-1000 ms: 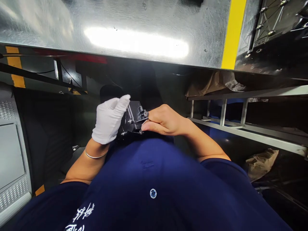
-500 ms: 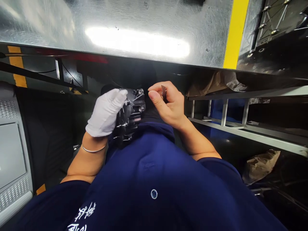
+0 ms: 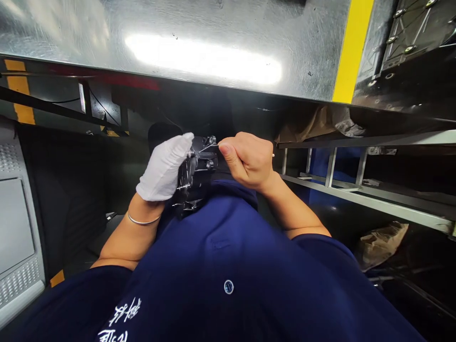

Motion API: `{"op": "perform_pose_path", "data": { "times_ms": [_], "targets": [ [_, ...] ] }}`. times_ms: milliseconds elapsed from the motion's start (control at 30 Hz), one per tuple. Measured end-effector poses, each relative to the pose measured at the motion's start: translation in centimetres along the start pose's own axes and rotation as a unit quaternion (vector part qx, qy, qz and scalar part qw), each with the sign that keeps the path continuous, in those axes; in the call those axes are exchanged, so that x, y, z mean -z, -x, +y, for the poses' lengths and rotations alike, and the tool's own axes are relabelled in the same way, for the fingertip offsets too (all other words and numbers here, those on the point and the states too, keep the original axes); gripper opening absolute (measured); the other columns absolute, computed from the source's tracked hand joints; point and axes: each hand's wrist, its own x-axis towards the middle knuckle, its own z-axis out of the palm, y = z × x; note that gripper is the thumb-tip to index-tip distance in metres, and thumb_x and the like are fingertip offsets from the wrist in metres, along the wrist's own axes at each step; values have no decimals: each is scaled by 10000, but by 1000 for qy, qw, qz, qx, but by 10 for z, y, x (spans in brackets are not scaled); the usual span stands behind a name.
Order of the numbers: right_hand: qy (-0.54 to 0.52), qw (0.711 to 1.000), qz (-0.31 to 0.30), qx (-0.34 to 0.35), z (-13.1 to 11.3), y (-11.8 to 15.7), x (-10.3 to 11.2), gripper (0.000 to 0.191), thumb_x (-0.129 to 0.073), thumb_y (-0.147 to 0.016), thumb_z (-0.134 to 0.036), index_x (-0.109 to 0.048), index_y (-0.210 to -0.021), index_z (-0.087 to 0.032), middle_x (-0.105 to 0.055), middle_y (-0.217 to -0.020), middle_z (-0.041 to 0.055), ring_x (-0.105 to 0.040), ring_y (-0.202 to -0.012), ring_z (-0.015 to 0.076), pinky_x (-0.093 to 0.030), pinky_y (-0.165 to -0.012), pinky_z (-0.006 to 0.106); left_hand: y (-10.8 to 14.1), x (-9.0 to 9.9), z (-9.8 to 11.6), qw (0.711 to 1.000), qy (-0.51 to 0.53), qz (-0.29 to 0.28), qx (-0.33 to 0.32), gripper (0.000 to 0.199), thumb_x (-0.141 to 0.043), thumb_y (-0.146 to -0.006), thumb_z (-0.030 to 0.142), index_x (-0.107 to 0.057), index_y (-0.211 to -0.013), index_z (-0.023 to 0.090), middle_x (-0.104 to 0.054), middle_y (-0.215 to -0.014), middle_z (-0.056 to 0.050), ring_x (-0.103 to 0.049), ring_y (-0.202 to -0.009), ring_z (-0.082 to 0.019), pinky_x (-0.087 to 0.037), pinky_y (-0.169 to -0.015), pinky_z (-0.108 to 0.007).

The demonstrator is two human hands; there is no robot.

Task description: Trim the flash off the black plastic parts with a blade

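My left hand (image 3: 166, 166), in a white glove, is closed on the left side of a black part (image 3: 203, 164) with round bosses and metal-coloured edges. The part is held in front of my waist, and its lower end fades into shadow. My bare right hand (image 3: 249, 159) is closed in a pinch just right of the part. From its fingertips a thin, pale, rod-like tool (image 3: 213, 145) reaches left to the part's upper bosses. A small light tip shows at the far side of this hand. My fingers hide the rest of the tool.
Ahead lies a scratched metal tabletop (image 3: 228, 28) with a yellow stripe (image 3: 352, 52). A grey metal rack (image 3: 374, 194) stands at right, near crumpled brown paper (image 3: 383, 244). A grey panelled unit (image 3: 17, 218) is at far left.
My right hand has turned over and its fingers have closed further. A small dark piece seen in its palm is now hidden. My left hand and the black part have shifted slightly right.
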Motion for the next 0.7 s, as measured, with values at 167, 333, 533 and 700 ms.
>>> {"op": "perform_pose_path", "data": {
  "times_ms": [167,333,533,700],
  "targets": [
    [12,1000,-6,-10,1,1,1,398,-376,-1034,-311,-671,-809,-167,-642,-692,17,-526,-611,104,-423,-654,264,0,0,-4,1000,23,-18,2,370,-618,-851,500,-562,-630,207,-566,-633,3,-487,-590,-135,-449,-553,-281],
    [26,1000,12,12,1,1,1,390,-391,-1031,-295,-658,-776,-169,-640,-672,13,-521,-594,101,-400,-630,258,0,-1,-4,1000,23,-18,0,360,-615,-850,492,-574,-636,205,-567,-635,3,-488,-591,-136,-443,-553,-279],
    [32,999,-16,6,2,3,2,386,-388,-1030,-297,-658,-781,-176,-642,-677,6,-529,-611,104,-391,-628,258,1,2,-8,1000,0,-8,-14,379,-624,-841,495,-525,-612,210,-511,-605,19,-452,-574,-128,-429,-550,-274],
    [16,999,-45,11,0,5,4,402,-392,-1029,-317,-663,-773,-167,-641,-643,4,-546,-596,100,-392,-620,237,2,4,-12,1000,-12,-20,-17,404,-614,-838,507,-478,-591,218,-467,-599,25,-426,-568,-128,-415,-565,-284]
  ]
}}
